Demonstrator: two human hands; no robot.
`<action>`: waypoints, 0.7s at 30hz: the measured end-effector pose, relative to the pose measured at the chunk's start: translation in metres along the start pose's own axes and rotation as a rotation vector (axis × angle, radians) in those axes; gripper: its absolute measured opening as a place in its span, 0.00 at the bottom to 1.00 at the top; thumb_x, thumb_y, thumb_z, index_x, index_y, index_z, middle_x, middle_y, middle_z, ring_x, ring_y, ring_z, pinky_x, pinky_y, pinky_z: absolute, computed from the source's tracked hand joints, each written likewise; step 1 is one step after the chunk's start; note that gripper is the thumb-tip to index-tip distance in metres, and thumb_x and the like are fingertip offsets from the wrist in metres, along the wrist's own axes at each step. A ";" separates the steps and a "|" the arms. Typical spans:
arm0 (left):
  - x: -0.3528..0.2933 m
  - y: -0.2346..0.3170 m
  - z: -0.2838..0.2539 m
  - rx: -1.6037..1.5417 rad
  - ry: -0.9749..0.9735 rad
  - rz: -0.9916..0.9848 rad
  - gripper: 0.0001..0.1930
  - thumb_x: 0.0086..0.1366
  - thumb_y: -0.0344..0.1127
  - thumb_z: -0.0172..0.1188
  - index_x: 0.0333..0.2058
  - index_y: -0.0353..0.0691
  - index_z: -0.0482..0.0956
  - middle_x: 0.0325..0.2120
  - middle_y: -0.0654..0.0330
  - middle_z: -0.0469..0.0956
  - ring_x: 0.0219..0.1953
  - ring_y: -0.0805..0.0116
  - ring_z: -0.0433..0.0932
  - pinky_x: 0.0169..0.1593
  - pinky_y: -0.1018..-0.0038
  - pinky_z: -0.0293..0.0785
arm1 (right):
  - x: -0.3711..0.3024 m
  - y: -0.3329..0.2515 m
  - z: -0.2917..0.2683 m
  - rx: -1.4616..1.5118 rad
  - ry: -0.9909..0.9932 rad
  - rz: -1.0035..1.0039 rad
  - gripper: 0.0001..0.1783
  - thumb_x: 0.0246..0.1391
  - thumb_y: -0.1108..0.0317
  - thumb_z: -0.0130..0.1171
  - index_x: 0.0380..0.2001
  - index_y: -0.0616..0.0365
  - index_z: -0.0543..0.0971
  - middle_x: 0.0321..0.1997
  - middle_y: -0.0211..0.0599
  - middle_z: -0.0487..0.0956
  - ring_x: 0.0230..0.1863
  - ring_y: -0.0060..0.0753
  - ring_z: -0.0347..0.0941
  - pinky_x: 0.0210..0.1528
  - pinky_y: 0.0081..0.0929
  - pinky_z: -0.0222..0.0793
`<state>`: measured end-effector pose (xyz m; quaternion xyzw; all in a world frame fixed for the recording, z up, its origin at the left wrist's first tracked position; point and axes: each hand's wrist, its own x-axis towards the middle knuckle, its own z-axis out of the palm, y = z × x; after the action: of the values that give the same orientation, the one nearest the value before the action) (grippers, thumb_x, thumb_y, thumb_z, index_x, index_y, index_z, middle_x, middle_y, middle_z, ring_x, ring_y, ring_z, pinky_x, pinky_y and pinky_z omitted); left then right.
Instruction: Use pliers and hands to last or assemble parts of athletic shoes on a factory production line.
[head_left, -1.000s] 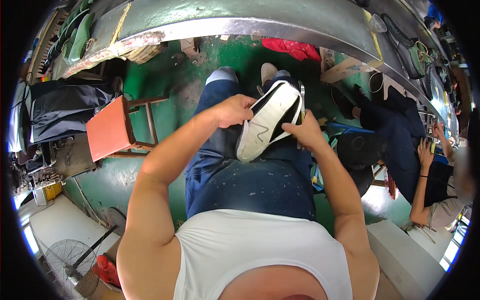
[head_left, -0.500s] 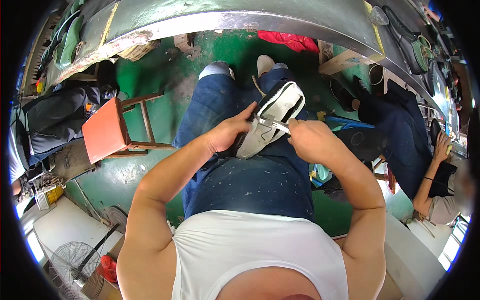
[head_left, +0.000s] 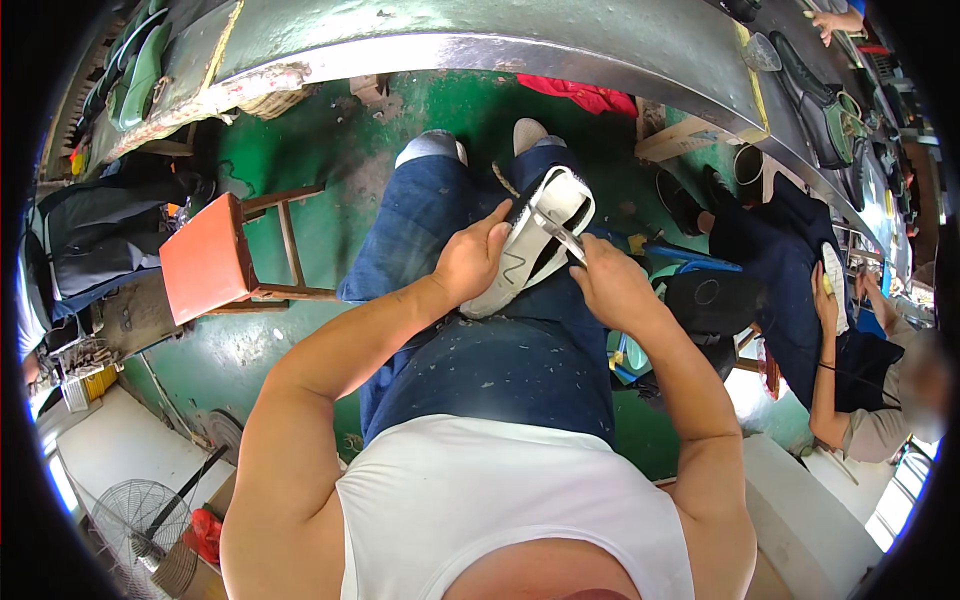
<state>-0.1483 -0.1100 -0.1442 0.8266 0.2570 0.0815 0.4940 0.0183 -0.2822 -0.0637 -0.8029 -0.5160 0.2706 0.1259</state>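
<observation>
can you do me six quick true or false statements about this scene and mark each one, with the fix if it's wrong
1. The left hand holds a white shoe. True.
2. The right hand holds nothing. False: it grips a metal tool.
3. The stool on the person's left has a green seat. False: its seat is orange-red.
4. A red cloth shows just below the edge of the workbench in the picture. True.
5. The wire fan is at the lower right of the picture. False: it is at the lower left.
6. Another person is on the person's right. True.
</observation>
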 end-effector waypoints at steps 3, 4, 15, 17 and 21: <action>0.005 0.002 -0.005 0.175 -0.025 0.319 0.25 0.75 0.41 0.44 0.68 0.47 0.61 0.63 0.41 0.65 0.48 0.41 0.79 0.50 0.58 0.78 | -0.008 0.005 0.026 0.090 -0.001 0.095 0.16 0.62 0.64 0.55 0.44 0.67 0.71 0.39 0.57 0.80 0.43 0.61 0.78 0.46 0.49 0.73; 0.008 0.005 -0.008 0.168 -0.023 0.317 0.25 0.75 0.41 0.44 0.68 0.47 0.61 0.63 0.41 0.65 0.48 0.41 0.79 0.50 0.58 0.78 | -0.012 0.011 0.035 0.178 0.042 0.127 0.16 0.62 0.64 0.55 0.44 0.67 0.71 0.38 0.57 0.80 0.42 0.60 0.78 0.45 0.48 0.73; 0.029 0.068 -0.033 0.595 -0.639 0.078 0.30 0.73 0.46 0.47 0.71 0.60 0.53 0.68 0.37 0.54 0.51 0.36 0.77 0.57 0.60 0.76 | 0.013 0.029 0.024 0.337 0.153 0.133 0.21 0.67 0.54 0.48 0.41 0.66 0.73 0.33 0.60 0.79 0.37 0.65 0.76 0.42 0.49 0.72; 0.010 0.042 -0.031 0.411 -0.510 0.076 0.30 0.73 0.46 0.48 0.71 0.55 0.53 0.67 0.37 0.56 0.54 0.37 0.76 0.59 0.61 0.73 | 0.016 0.031 0.028 0.135 0.077 0.070 0.23 0.68 0.53 0.46 0.40 0.68 0.73 0.33 0.62 0.79 0.39 0.67 0.76 0.42 0.53 0.70; -0.018 0.022 -0.014 -0.118 -0.258 -0.255 0.33 0.72 0.42 0.52 0.70 0.37 0.53 0.64 0.40 0.64 0.61 0.49 0.72 0.64 0.65 0.67 | 0.005 0.026 -0.001 0.353 -0.011 0.130 0.18 0.67 0.57 0.48 0.36 0.64 0.72 0.30 0.57 0.78 0.36 0.66 0.75 0.39 0.51 0.70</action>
<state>-0.1615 -0.1168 -0.1165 0.7606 0.2889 -0.0733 0.5768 0.0398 -0.2890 -0.0768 -0.7985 -0.4082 0.3688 0.2445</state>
